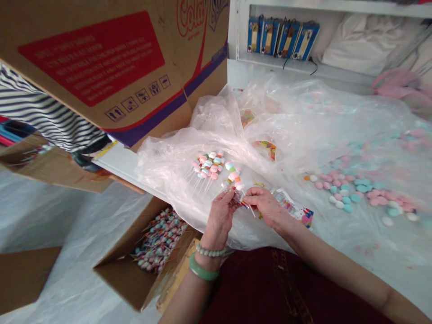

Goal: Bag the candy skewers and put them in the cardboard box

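My left hand (223, 208) is closed on a clear wrapper around a marshmallow skewer (234, 174), whose pink, white and green pieces point away from me. Close beside it, my right hand (262, 202) pinches at the wrapper's lower end, near the white stick. Just beyond and to the left, a bunch of marshmallow skewers (209, 164) lies on clear plastic sheeting (168, 153), sticks toward me. A printed bag (293, 207) with colourful marks lies right of my right hand, partly behind the forearm.
Loose pink, blue and white marshmallows (344, 189) lie at the right. A big cardboard box (135, 67) stands back left; a box of wrapped skewers (162, 240) sits below the table edge. Boxed items (283, 38) line a shelf. Someone's striped clothing (40, 108) shows at left.
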A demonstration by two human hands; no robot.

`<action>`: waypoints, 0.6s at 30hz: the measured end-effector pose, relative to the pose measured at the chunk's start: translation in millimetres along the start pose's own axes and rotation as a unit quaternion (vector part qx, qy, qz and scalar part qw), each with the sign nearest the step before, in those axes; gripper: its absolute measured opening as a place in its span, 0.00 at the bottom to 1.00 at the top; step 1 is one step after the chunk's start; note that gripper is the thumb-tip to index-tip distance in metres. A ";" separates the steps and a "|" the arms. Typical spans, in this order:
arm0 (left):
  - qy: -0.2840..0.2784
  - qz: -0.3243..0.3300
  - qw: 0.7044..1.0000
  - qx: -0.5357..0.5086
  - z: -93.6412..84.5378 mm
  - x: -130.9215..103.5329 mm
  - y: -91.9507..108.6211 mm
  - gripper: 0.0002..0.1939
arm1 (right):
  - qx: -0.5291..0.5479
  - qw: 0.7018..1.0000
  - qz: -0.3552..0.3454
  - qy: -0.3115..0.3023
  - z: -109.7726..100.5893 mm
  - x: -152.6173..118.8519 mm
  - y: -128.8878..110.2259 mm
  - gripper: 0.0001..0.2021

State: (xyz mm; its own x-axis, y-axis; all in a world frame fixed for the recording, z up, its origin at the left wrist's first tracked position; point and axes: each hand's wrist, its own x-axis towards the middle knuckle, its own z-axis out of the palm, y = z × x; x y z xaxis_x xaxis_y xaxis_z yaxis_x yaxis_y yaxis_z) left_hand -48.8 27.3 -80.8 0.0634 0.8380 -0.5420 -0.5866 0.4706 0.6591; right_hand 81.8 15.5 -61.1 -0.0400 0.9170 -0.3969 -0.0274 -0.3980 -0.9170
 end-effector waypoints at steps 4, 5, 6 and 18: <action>0.086 -0.061 0.990 -0.097 -3.8 6.0 17.0 0.05 | -0.081 0.996 -0.043 0.022 -13.6 -10.2 -6.5 0.09; 0.102 -0.074 0.985 -0.122 -5.1 6.9 22.1 0.06 | -0.109 0.992 -0.057 0.023 -19.3 -15.0 -7.1 0.10; 0.111 -0.083 0.980 -0.142 -6.3 7.4 27.0 0.07 | -0.130 0.989 -0.073 0.021 -25.3 -20.4 -6.9 0.10; 0.105 -0.094 0.965 -0.223 -2.6 2.2 46.7 0.10 | -0.385 0.869 -0.300 0.076 -40.3 -59.1 20.2 0.09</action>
State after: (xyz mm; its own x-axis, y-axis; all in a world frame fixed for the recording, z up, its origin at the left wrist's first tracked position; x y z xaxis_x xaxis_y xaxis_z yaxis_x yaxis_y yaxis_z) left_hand -78.1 50.4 -52.5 0.0658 0.6528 -0.7547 -0.8726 0.4045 0.2737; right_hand 123.9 -45.6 -57.8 -0.1155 0.9695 0.2161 0.6821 0.2356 -0.6923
